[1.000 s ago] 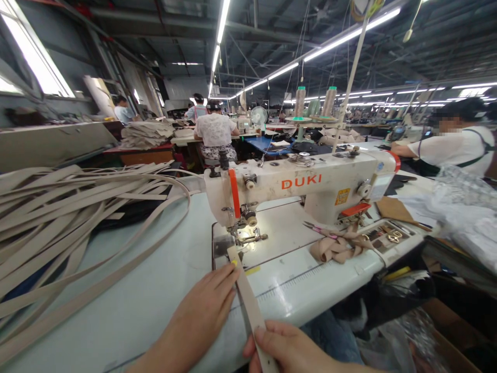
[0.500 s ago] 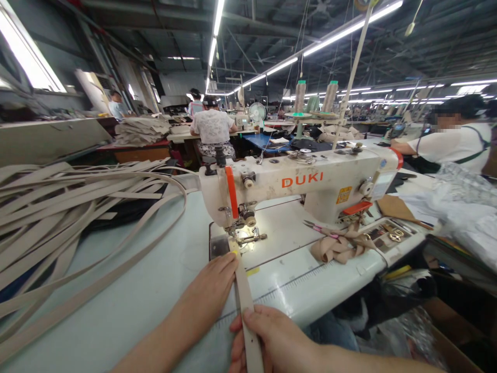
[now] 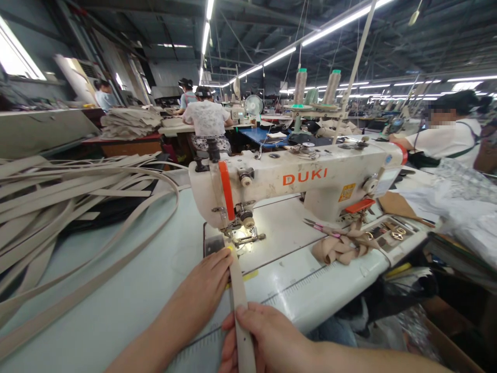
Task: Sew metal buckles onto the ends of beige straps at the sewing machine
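A long beige strap (image 3: 237, 282) runs from beneath the presser foot of a white sewing machine (image 3: 267, 178) toward me. My left hand (image 3: 207, 277) lies on the table left of the strap, its fingers stretched out and their tips at the strap's edge just before the needle area. A small yellow spot shows by those fingertips. Farther down, my right hand (image 3: 267, 331) grips the strap, thumb on top and fingers curled beneath it. Small dark holes mark the strap near this thumb. The left thumb is hidden.
Many loose beige straps (image 3: 39, 207) are heaped at the left. On the right are a crumpled beige strip (image 3: 336, 248), pink-handled scissors (image 3: 320, 227) and a tray with metal buckles (image 3: 396, 233). Thread cones (image 3: 300, 88) stand behind the machine. Other people sit farther off.
The view has shifted slightly, so the machine's needle end and both hands appear a little farther left. Both hands keep about the same places on the strap.
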The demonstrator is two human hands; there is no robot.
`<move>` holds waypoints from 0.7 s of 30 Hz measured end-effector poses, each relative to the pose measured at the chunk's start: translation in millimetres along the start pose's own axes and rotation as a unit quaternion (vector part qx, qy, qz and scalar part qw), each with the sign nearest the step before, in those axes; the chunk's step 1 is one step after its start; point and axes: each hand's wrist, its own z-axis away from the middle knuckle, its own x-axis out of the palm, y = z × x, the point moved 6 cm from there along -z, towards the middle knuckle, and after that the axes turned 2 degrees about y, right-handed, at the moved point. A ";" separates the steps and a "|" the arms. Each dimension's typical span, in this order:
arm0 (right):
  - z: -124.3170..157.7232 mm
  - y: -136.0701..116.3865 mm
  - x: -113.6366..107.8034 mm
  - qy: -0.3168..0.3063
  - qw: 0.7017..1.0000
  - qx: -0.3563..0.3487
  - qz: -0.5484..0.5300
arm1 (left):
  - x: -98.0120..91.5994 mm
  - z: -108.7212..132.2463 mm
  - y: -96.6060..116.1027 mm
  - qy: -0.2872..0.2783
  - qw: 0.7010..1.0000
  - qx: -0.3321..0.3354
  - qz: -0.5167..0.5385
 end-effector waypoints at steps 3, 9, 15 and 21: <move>-5.3 1.7 0.2 -0.021 1.000 -0.005 0.001 | 2.7 1.4 -4.2 0.004 1.000 -0.013 0.016; -6.9 1.7 2.3 -0.029 1.000 -0.009 -0.005 | 2.7 2.0 -5.0 0.016 1.000 -0.013 0.005; -1.1 -1.8 2.5 0.002 1.000 0.011 0.004 | 3.8 1.1 -6.7 -0.007 0.999 -0.044 0.030; -1.4 12.9 -6.2 -0.099 0.994 -0.054 0.014 | 2.3 2.9 -7.0 0.004 0.997 -0.064 0.040</move>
